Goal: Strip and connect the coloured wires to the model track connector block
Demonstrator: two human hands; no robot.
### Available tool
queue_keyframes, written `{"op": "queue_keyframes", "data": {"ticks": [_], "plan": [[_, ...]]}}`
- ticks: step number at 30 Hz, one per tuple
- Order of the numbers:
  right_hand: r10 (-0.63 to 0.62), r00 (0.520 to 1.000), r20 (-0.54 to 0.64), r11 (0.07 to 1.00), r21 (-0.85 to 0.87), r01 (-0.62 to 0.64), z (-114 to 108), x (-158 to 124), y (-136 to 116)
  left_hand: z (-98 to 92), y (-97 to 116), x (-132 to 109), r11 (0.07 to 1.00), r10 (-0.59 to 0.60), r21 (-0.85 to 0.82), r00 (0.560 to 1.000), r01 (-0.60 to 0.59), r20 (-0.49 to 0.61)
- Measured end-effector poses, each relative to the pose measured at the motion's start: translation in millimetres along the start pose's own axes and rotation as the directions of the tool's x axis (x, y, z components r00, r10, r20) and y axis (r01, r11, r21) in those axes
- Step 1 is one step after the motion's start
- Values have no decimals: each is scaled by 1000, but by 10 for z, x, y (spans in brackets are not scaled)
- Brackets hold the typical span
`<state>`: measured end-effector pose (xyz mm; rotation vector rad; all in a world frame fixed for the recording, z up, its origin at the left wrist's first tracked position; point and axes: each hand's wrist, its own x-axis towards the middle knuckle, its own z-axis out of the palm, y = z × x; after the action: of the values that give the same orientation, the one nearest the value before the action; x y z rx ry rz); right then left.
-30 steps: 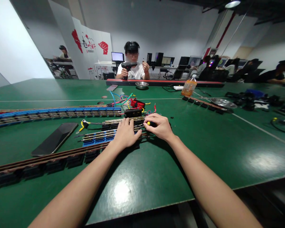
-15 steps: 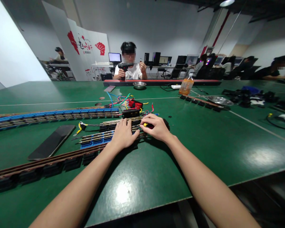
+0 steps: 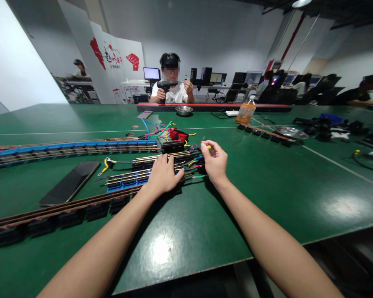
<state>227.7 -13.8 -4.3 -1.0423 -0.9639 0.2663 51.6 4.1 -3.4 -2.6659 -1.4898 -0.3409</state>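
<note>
The left hand (image 3: 164,176) lay open and flat, steadying 1 track section (image 3: 127,179), while the right hand (image 3: 215,162) pinched a yellow-tipped wire (image 3: 208,146) (best kept slack, probably).

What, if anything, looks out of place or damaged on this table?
Nothing looks spilled or visibly broken. The one untidy spot is the tangle of loose coloured wires sprawling behind the short track piece under the left hand. The right hand pinches a small yellow-tipped piece nearby.
</note>
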Motion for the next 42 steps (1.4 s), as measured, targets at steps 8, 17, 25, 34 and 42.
{"op": "queue_keyframes", "data": {"ticks": [8,17,25,34,42], "plan": [[140,970,-200,980,167,-108,-99,180,161,-8,-3,6,1000,-1,29,1000,2,-20],[41,965,-260,998,-42,-53,-96,119,134,6,-12,10,1000,1,12,1000,-1,-19],[-299,930,216,765,-528,368,-150,-17,-119,5,2,-12,1000,-10,2,1000,10,-9],[-127,901,415,801,-493,340,-206,0,-243,-15,46,-31,998,-57,-5,998,57,5],[-326,876,355,777,-427,462,-147,-131,-258,16,41,-27,994,-107,-17,994,107,-2]]}}
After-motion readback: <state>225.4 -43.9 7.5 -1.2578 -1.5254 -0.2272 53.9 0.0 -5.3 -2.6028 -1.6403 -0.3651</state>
